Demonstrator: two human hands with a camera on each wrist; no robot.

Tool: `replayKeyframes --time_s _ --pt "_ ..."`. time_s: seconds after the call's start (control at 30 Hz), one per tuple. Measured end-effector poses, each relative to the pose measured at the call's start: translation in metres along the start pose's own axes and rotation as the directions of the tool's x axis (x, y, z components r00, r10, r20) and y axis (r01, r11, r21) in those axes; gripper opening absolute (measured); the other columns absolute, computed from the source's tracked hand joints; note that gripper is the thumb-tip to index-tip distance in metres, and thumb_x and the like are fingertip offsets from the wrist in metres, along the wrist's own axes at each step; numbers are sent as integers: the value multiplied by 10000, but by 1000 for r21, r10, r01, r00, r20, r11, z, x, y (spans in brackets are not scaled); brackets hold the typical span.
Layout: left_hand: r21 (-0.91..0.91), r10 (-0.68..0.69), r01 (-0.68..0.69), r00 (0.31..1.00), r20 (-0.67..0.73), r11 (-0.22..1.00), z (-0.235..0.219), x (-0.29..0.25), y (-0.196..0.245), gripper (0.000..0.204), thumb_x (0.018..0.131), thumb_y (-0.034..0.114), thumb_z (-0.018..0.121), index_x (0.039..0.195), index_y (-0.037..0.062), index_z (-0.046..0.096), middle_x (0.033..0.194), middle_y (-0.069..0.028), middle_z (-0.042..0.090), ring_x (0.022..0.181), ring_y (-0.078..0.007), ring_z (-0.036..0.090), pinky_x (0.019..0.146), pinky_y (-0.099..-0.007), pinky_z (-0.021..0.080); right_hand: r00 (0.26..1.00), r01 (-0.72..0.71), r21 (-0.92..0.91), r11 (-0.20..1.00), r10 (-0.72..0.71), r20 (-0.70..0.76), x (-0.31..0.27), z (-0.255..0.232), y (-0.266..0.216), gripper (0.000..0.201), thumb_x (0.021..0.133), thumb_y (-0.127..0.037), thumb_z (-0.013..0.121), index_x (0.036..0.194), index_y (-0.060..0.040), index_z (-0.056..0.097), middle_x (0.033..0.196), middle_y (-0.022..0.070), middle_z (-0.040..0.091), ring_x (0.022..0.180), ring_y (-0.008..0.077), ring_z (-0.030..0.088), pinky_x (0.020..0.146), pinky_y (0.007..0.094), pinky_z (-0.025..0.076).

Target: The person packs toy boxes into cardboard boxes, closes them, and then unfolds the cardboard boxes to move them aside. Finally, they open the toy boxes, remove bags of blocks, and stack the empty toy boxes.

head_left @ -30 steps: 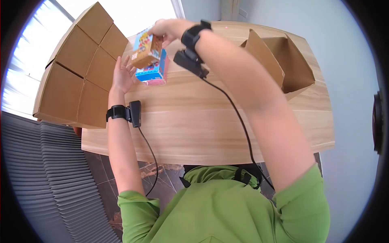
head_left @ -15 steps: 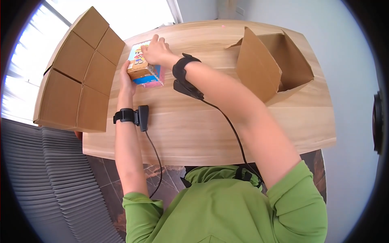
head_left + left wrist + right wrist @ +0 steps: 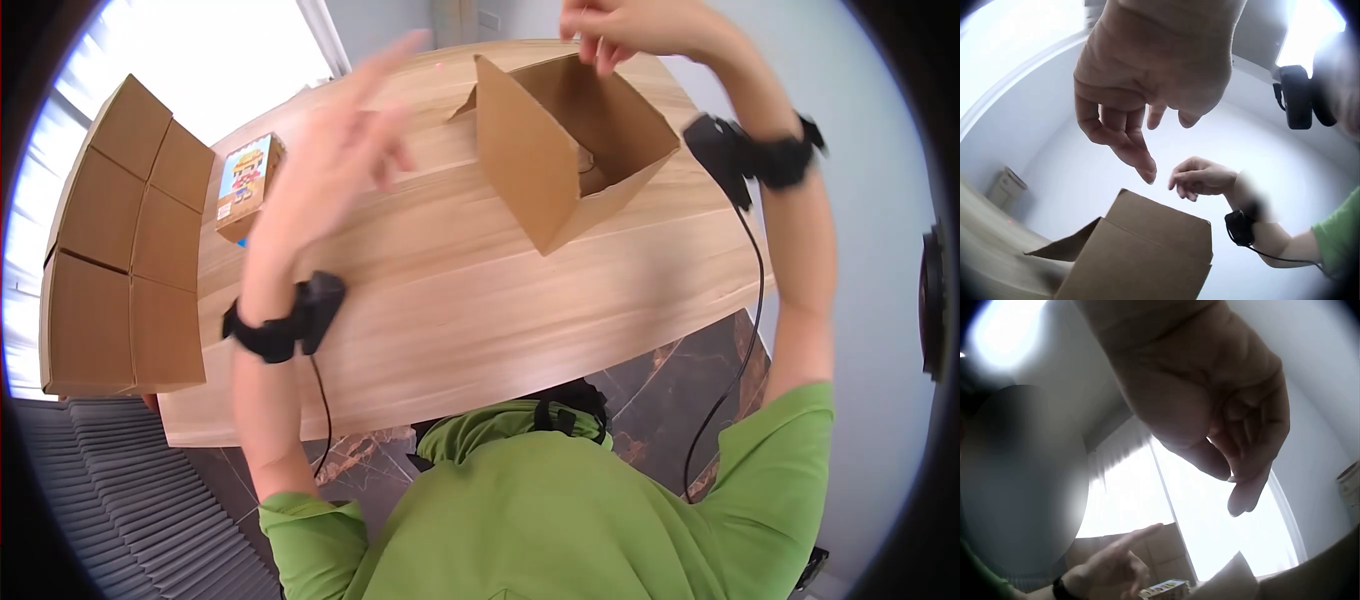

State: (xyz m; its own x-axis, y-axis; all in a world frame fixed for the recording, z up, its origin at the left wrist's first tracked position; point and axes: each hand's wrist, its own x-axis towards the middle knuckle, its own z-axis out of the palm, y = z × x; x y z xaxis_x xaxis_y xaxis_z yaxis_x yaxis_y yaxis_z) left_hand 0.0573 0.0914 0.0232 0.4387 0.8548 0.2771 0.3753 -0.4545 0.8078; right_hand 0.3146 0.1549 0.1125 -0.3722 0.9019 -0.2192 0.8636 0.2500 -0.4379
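Cardboard carton (image 3: pixel 527 160): lay below-left of right hand (image 3: pixel 640 25), farther from left hand (image 3: pixel 322 170); both loose-fingered, apparently empty despite blur.

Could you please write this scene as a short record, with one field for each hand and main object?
surface: pale wood-grain table
container: open brown cardboard box, on the table
carton: small rectangular cartoon-printed carton, left of the open box
left side: plain brown cardboard boxes in a grid-like block
left hand: bare left hand, motion-blurred, raised, apparently holding nothing
right hand: bare right hand, fingers loosely curled, above the open box, apparently holding nothing
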Motion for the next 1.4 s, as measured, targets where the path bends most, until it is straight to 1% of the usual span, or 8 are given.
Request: replayKeyframes --time_s 0.17,0.47,0.67,0.83,1.0,1.27,1.33,1.4 --pt "586 74 -151 985 154 796 65 38 17 301 922 274 392 1175 145 490 541 -64 521 486 -117 517 470 -268 405 925 -59 -82 995 85 369 60 58 31 244 821 -254 575 988 -77 595 917 73 614 761 160 623 607 279 505" --pt "74 -185 187 982 -34 980 69 27 -3 103 809 112 501 816 9 489 599 -59 533 472 -130 526 413 -258 413 919 42 -293 955 78 387 56 118 22 877 680 -254 730 1307 -25 161 1022 195 590 928 310 586 717 377 500" --pt "-3 -199 200 977 -78 980 75 29 -11 45 815 80 498 819 38 484 644 -13 505 527 -68 491 458 -207 386 954 148 -386 911 -28 299 51 116 30 712 686 -236 705 1261 -39 334 1032 208 574 930 312 585 671 354 535" --pt "-256 -265 248 964 -33 934 75 25 -23 203 845 147 501 1027 72 453 737 4 522 566 -68 487 507 -190 367 954 -73 100 992 41 296 23 38 37 561 726 -193 647 1225 -92 411 1060 121 551 893 237 605 699 348 569" --pt "-719 -427 220 896 -118 660 77 4 -22 463 864 258 495 1260 116 300 784 4 537 535 -72 493 492 -189 361 981 153 594 790 -194 6 1 -19 -2 486 835 -128 516 1264 -101 290 982 108 538 780 195 583 682 382 537" --pt "-139 -472 461 880 -56 876 -27 -76 -57 274 887 196 420 763 -8 555 620 -45 535 496 -101 507 438 -215 387 902 15 858 513 -377 210 148 71 -133 99 821 -108 528 748 -51 495 620 30 528 597 188 576 534 352 530" --pt "-29 -365 391 826 -429 920 -68 -116 -64 315 895 225 414 729 5 566 557 -30 505 496 -97 503 415 -220 388 863 126 877 464 -487 134 146 94 -154 650 734 -191 669 1218 47 307 1071 203 518 803 289 625 678 391 569" --pt "15 -311 502 559 -769 865 -105 -143 -84 371 916 308 388 983 6 595 810 -87 605 715 -136 590 597 -252 454 947 77 863 499 -308 93 141 115 -180 689 755 -177 646 1283 -12 235 1044 170 534 838 269 620 672 378 573"
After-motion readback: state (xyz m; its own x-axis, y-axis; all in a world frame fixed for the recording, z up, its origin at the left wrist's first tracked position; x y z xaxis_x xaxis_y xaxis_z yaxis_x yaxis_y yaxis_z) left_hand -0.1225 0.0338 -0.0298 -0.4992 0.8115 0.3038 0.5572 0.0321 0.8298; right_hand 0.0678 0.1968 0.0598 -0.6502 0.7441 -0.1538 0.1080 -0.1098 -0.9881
